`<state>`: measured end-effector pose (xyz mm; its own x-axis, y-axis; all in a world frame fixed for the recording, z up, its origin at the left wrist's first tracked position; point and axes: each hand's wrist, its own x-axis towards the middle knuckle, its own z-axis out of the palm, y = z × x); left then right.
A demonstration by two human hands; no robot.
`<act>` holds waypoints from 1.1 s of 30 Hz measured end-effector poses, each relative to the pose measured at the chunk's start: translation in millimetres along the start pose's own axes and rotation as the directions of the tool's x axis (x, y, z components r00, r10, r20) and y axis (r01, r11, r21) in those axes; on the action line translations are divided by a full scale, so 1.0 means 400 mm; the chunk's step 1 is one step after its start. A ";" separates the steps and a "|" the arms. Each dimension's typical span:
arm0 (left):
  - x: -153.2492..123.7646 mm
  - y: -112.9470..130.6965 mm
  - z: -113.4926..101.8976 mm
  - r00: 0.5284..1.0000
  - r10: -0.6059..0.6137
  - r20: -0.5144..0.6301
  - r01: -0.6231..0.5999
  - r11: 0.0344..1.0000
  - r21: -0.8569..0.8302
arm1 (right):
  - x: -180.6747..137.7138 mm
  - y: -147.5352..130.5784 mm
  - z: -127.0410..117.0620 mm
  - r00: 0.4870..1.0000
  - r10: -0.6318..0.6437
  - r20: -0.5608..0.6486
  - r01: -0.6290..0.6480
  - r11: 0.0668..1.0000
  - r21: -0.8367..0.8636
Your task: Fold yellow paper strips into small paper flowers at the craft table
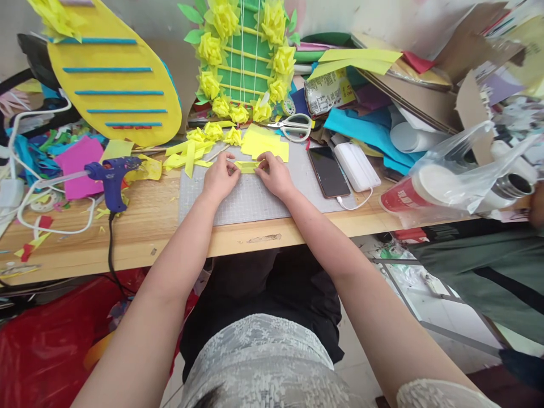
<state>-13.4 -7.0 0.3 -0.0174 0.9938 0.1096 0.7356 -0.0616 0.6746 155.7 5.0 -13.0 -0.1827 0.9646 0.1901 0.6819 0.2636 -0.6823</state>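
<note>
My left hand (220,178) and my right hand (275,174) rest on a grey cutting mat (250,198) and pinch the two ends of a small folded yellow felt strip (247,165). The fingers of both hands are curled and pressed on the strip. Just behind lie yellow felt squares (264,144), loose yellow strips (187,156) and small yellow felt flowers (215,132). Farther back stands a green board ringed with yellow flowers (244,56).
A blue glue gun (111,177) stands left of the mat, its cord hanging over the wooden table edge (255,241). Scissors (295,126), a phone (328,171) and a white power bank (357,165) lie to the right. Farther right are a plastic bag with cups (450,187) and another person's arm (536,204); a yellow oval board (114,73) leans at the back left.
</note>
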 end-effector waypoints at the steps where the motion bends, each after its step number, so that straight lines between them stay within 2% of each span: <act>1: 0.001 -0.001 0.002 1.000 -0.009 -0.007 0.009 1.000 -0.004 | 0.001 -0.001 0.002 1.000 0.019 -0.008 -0.019 1.000 -0.003; 4: 0.005 -0.004 0.011 0.999 -0.028 -0.026 0.028 0.999 -0.027 | 0.005 -0.003 0.010 0.998 0.056 -0.032 -0.057 0.998 -0.026; 8: 0.007 -0.003 0.018 0.998 -0.040 -0.040 0.038 0.999 -0.033 | 0.005 -0.010 0.020 0.997 0.043 -0.058 -0.048 0.994 -0.094; 15: 0.003 0.015 0.019 0.996 -0.071 -0.061 0.073 0.997 0.024 | -0.005 -0.032 0.025 1.000 0.024 -0.017 -0.028 0.955 -0.295; 21: 0.002 0.025 0.019 0.991 -0.105 -0.082 0.109 0.993 0.050 | -0.003 -0.036 0.031 0.999 0.020 -0.049 -0.034 0.952 -0.304; 28: 0.003 0.022 0.021 0.986 -0.126 -0.107 0.134 0.989 0.068 | -0.004 -0.039 0.032 1.000 0.021 -0.015 -0.025 0.933 -0.359; 30: 0.002 0.022 0.021 0.988 -0.114 -0.101 0.122 0.989 0.082 | -0.004 -0.041 0.030 1.000 0.014 -0.007 -0.016 0.928 -0.373; 33: 0.001 0.023 0.023 0.995 -0.010 -0.097 0.023 0.991 0.131 | -0.007 -0.046 0.027 1.000 0.006 0.003 -0.004 0.914 -0.406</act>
<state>-0.5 -6.1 0.0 -0.0905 0.9807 0.1735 0.8175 -0.0264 0.5753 135.8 -2.4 -8.7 -0.1807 0.9661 0.1843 0.9117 0.2348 -0.3372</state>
